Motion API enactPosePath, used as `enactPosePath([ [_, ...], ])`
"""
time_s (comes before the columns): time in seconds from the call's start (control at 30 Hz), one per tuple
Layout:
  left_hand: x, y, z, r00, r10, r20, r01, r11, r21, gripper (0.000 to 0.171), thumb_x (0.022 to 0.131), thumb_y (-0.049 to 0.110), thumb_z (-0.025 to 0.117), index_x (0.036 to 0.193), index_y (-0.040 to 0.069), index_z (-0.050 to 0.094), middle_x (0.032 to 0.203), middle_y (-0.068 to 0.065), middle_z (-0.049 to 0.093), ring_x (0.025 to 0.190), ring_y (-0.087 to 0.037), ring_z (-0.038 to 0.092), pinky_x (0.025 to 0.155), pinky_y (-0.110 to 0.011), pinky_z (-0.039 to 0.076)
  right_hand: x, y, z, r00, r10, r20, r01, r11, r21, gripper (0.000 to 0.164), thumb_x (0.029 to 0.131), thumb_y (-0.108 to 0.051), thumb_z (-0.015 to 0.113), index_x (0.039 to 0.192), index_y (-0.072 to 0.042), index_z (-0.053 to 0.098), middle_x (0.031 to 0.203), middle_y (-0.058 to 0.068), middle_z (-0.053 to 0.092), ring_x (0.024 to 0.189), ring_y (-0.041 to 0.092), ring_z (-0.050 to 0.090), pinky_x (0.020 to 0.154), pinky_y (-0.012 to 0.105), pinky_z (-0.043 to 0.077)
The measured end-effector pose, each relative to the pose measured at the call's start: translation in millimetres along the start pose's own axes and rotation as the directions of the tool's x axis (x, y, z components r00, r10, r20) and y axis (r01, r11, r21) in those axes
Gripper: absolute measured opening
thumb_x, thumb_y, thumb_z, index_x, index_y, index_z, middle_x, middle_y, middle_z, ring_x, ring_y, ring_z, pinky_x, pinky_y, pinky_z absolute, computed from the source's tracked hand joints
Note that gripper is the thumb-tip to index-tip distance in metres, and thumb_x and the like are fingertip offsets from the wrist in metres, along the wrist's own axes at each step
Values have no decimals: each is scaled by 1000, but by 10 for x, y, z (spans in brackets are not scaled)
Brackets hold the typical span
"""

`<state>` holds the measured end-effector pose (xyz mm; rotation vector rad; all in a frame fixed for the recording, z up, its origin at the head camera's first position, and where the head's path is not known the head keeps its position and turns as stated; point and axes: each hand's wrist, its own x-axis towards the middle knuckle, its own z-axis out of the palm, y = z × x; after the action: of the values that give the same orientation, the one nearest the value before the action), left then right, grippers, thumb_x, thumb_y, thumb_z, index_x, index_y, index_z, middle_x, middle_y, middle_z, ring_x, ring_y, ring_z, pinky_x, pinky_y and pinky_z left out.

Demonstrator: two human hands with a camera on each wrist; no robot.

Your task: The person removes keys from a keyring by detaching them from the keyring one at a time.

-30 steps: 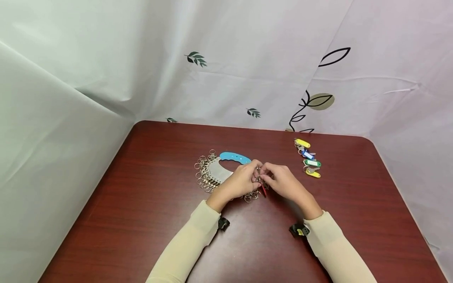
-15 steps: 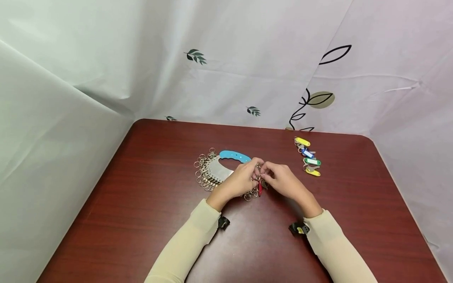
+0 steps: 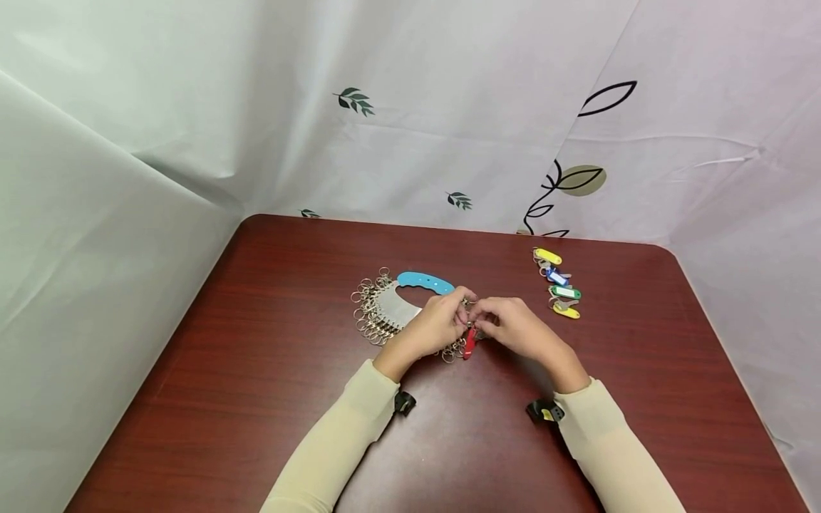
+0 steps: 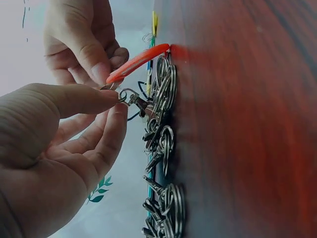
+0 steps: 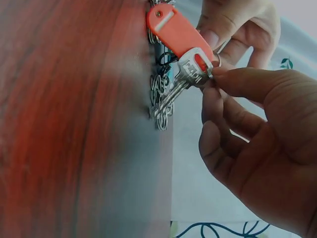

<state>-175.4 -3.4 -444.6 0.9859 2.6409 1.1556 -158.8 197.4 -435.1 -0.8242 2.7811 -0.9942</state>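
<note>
My left hand pinches a small metal ring by a snap hook, one of several along the curved metal key holder. Thumb and fingertip of my right hand pinch the split ring of a red key tag close beside it. A silver key hangs from that same ring, with the tag slanting next to it. Both hands' fingertips meet at the holder's right end. Whether the two rings are linked is hidden by the fingers. The holder lies on the table with its blue handle at the far side.
Keys with a yellow tag, a blue tag, a green tag and another yellow tag lie in a column at the right. Loose rings fringe the holder's left and near edges. White curtains border the dark red table.
The red tag has swung to the left and shows more of its flat face. My right hand's fingers have shifted slightly at the ring; the left hand stays nearly in place.
</note>
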Motion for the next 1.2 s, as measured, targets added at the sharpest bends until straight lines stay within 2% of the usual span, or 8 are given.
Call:
enactPosePath([
  [0.1, 1, 2, -10, 1000, -6, 20, 6, 1000, -7, 40, 87, -9, 66, 125, 4, 60, 88, -5, 70, 82, -14, 67, 77, -22, 53, 3, 3, 7, 1000, -20, 2, 20, 999, -37, 12, 92, -3, 76, 95, -14, 74, 86, -6, 70, 77, 8, 61, 70, 26, 54],
  [0.27, 15, 0, -24, 992, -72, 103, 71, 997, 17, 31, 88, 7, 76, 117, 6, 65, 85, -1, 67, 78, -10, 62, 73, -21, 51, -5, -2, 22, 989, -140, -53, 131, 981, -140, 12, 90, -2, 77, 93, -13, 73, 88, -4, 69, 79, 10, 62, 71, 30, 56],
  [0.4, 21, -10, -37, 988, -107, 111, 105, 994, 24, 21, 90, 17, 77, 108, 7, 71, 78, 3, 67, 71, -6, 59, 69, -22, 50, -13, -26, 23, 970, -226, -86, 201, 952, -232, 11, 90, -2, 77, 95, -12, 73, 90, -2, 67, 79, 10, 62, 71, 30, 56],
  [0.53, 26, -18, -49, 991, -106, 84, 108, 994, -20, 15, 91, 16, 76, 103, 8, 74, 78, 2, 69, 70, -5, 61, 69, -20, 51, -15, -44, 26, 963, -252, -98, 221, 942, -251, 12, 90, -2, 76, 95, -12, 73, 91, -2, 68, 80, 10, 62, 71, 30, 56],
  [0.63, 26, -23, -57, 993, -99, 58, 101, 994, -50, 7, 91, 14, 76, 92, 9, 72, 79, 1, 69, 72, -6, 61, 69, -19, 51, -11, -40, 33, 966, -235, -107, 205, 949, -239, 12, 90, -2, 76, 95, -12, 73, 91, -2, 69, 80, 10, 63, 71, 30, 56],
  [0.87, 14, -40, -86, 996, -70, 46, 74, 994, -85, 16, 90, 8, 79, 80, 12, 66, 77, 1, 65, 72, -8, 57, 68, -19, 48, 3, -33, 34, 983, -122, -139, 95, 978, -187, 12, 91, -3, 76, 100, -10, 74, 89, -2, 71, 78, 11, 62, 70, 31, 55],
  [1.0, 3, -36, -104, 998, -39, 50, 42, 997, -64, 19, 88, 8, 81, 76, 13, 67, 77, 1, 64, 73, -9, 57, 67, -20, 48, 5, -13, 32, 988, -78, -132, 54, 983, -174, 10, 91, -3, 75, 99, -9, 76, 88, 0, 72, 78, 12, 63, 71, 33, 55],
  [1.2, -16, -22, -124, 998, 8, 69, -9, 1000, 9, 23, 85, 9, 84, 71, 16, 67, 82, 3, 62, 78, -11, 56, 71, -23, 48, 5, 0, 42, 998, 19, -68, -25, 995, -97, 6, 96, -4, 69, 96, -10, 71, 90, -1, 67, 81, 13, 59, 75, 34, 52],
])
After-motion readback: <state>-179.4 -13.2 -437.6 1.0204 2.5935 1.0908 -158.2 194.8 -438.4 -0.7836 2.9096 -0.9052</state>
